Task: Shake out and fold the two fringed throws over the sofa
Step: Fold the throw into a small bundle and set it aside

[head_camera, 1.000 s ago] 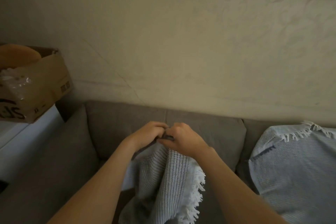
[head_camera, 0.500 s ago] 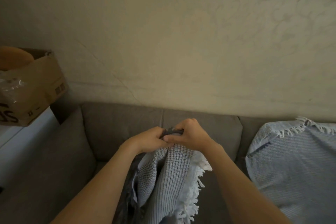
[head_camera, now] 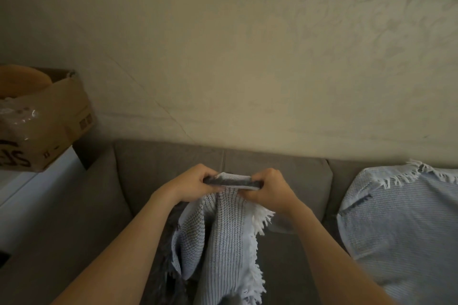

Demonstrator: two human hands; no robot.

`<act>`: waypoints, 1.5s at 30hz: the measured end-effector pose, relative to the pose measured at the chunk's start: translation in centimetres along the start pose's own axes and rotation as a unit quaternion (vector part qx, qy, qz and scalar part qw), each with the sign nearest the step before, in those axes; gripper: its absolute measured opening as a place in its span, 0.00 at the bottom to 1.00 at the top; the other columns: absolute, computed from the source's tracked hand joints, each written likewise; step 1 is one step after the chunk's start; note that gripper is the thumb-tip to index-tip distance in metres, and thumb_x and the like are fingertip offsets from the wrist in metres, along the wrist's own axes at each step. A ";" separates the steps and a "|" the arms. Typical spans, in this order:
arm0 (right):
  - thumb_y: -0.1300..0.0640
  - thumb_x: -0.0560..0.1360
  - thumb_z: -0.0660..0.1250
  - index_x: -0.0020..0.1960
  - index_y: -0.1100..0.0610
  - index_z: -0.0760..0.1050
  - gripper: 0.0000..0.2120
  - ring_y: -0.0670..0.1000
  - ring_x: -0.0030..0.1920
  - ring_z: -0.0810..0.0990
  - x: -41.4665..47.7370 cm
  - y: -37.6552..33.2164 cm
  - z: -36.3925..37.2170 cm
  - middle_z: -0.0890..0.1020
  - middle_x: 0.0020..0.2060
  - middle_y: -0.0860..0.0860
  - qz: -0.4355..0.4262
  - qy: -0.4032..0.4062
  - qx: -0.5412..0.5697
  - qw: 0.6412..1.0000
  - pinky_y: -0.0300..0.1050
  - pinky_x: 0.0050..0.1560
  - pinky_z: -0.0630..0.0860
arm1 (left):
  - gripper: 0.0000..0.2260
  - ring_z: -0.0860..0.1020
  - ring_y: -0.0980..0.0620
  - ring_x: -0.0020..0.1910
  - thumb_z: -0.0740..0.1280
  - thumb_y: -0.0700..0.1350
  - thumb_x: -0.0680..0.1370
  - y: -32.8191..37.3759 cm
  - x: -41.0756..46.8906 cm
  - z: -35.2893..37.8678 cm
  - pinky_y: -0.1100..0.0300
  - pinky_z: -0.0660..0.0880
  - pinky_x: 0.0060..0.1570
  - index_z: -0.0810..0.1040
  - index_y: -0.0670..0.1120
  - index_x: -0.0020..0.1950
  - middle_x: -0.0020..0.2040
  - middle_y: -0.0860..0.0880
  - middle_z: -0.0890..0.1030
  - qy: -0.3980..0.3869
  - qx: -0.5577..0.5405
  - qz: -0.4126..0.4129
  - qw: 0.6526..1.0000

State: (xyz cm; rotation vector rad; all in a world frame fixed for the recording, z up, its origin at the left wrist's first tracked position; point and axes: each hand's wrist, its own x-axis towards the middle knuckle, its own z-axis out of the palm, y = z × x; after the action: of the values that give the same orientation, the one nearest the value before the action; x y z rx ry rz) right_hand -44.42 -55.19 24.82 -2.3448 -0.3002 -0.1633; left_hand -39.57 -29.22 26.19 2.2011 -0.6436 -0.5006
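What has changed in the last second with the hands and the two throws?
The left hand and right hand, which gripped the held throw close together, have moved apart, stretching its top edge between them. Both still grip it. The other throw stays draped over the sofa at the right.

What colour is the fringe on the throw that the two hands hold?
White fringe on a pale blue throw; the head view shows it best.

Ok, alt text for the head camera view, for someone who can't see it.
The left hand and right hand grip the top edge of a pale blue woven throw with white fringe, held above a grey fabric sofa. A second pale blue fringed throw drapes over the sofa's right side.
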 end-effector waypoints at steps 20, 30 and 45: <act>0.64 0.62 0.74 0.29 0.49 0.61 0.22 0.50 0.28 0.60 0.9 -2.7 0.5 0.59 0.20 0.43 -0.153 0.031 -0.089 0.984 0.30 0.25 0.53 | 0.09 0.79 0.56 0.37 0.76 0.45 0.79 0.8 -0.7 5.5 0.64 0.74 0.37 0.78 0.45 0.44 0.39 0.49 0.82 0.056 -0.265 -0.046 0.961; 0.69 0.61 0.72 0.31 0.50 0.60 0.22 0.48 0.28 0.57 0.6 -1.4 0.7 0.61 0.25 0.43 -0.119 0.104 -0.096 0.983 0.42 0.30 0.52 | 0.05 0.80 0.50 0.39 0.74 0.39 0.79 2.0 0.7 5.6 0.60 0.75 0.34 0.80 0.39 0.50 0.44 0.42 0.83 0.100 -0.308 -0.034 0.946; 0.74 0.64 0.74 0.36 0.60 0.74 0.13 0.49 0.32 0.71 -0.9 0.0 3.9 0.76 0.40 0.52 -0.135 0.218 -0.072 0.964 0.43 0.29 0.69 | 0.11 0.84 0.47 0.56 0.66 0.51 0.85 1.5 0.7 7.0 0.47 0.80 0.62 0.79 0.46 0.61 0.56 0.44 0.85 0.129 -0.408 -0.056 0.902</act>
State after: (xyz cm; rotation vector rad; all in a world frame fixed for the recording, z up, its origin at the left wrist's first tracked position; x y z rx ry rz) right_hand -45.16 -52.60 21.87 -2.3221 -0.3952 -0.8458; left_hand -43.21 -34.48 22.92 1.4617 -0.1088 -0.4207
